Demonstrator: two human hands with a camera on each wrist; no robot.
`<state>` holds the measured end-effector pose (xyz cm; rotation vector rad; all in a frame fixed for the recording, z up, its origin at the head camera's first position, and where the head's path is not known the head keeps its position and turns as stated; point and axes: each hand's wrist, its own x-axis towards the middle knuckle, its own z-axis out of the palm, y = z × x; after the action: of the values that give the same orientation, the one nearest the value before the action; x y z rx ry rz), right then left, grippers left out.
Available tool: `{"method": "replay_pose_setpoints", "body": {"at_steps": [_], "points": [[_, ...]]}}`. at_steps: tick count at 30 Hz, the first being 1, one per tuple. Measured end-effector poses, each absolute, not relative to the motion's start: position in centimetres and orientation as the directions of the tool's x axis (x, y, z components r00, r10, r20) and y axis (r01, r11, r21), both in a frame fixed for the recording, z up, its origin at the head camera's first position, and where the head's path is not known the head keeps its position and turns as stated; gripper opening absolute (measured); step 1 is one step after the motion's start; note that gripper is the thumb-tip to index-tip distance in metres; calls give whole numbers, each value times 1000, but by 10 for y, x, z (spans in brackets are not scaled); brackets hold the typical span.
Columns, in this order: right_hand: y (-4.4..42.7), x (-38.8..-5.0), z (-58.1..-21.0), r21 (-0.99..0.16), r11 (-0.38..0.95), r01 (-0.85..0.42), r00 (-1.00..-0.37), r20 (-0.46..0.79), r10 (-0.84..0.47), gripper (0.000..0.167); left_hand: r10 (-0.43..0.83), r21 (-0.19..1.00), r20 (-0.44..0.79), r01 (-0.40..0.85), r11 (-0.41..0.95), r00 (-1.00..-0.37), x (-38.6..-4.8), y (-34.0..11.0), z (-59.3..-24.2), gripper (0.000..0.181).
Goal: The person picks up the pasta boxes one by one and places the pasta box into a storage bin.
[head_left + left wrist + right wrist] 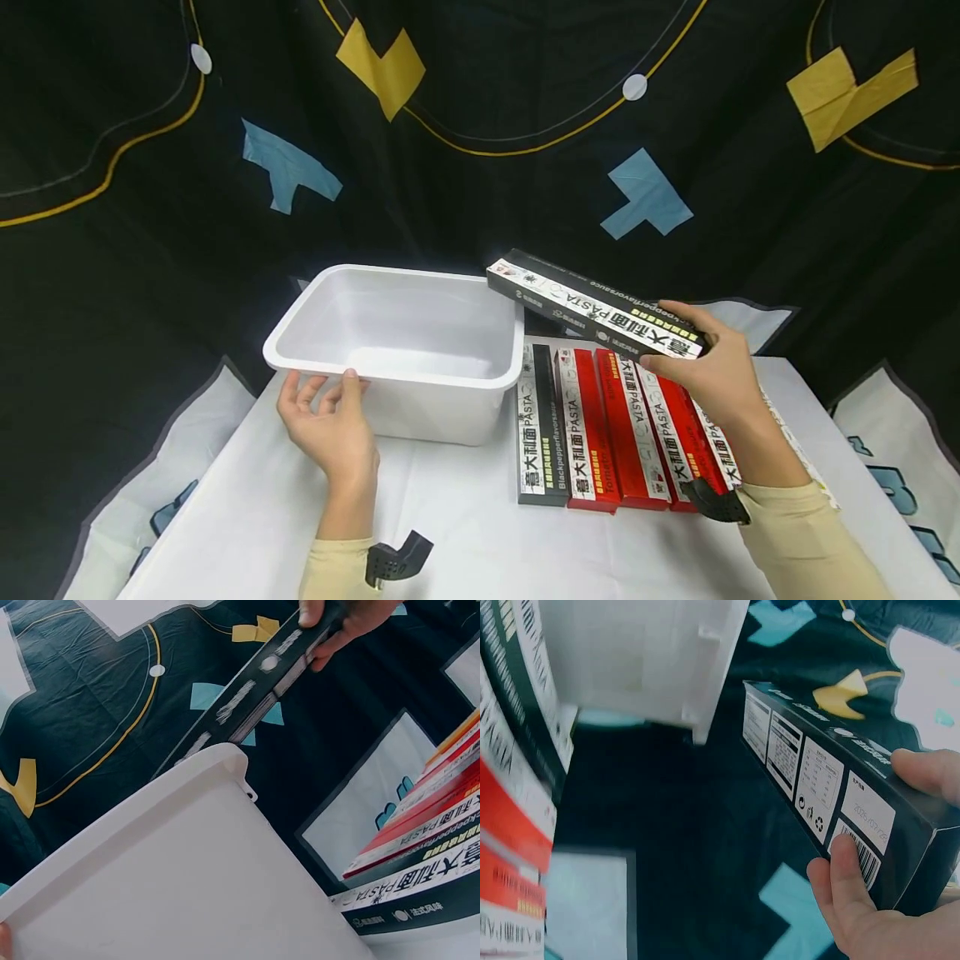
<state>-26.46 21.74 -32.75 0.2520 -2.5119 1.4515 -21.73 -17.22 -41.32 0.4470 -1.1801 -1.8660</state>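
Observation:
A white plastic bin [431, 408] stands on the left part of the table. My left hand [330, 421] holds its near rim towards the left corner, the thumb apart from the curled fingers; in the left wrist view only a fingertip [4, 941] shows. At the right, my right hand [712, 367] grips one end of a black pasta box [592, 304], with the thumb on one side and the fingers on the other. Raised and slanted, the box has its far end above the bin's right rim. Its back labels and barcode face the right wrist camera [802, 772].
Right of the bin lies a row of several pasta boxes: a black one [553, 425] nearest the bin, then red ones [592, 425], beneath the right forearm. A white cloth covers the table [465, 533]. Behind hangs a dark patterned curtain [465, 200].

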Motion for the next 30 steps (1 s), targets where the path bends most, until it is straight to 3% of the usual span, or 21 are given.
{"method": "replay_pose_setpoints", "body": {"at_steps": [6, 21, 30], "points": [[188, -283, -329, -867, 411, -282, -959, 246, -140, 68, -815, 871, 143, 462, -165, -561, -216, -171, -415, 69], [126, -324, -337, -870, 352, -345, -913, 225, -341, 66, -812, 872, 149, 462, -161, -564, -217, -172, -416, 70], [91, -345, -336, -844, 389, -370, -883, 188, -431, 66, -810, 849, 180, 503, -158, -558, -219, -173, -417, 70]]}}
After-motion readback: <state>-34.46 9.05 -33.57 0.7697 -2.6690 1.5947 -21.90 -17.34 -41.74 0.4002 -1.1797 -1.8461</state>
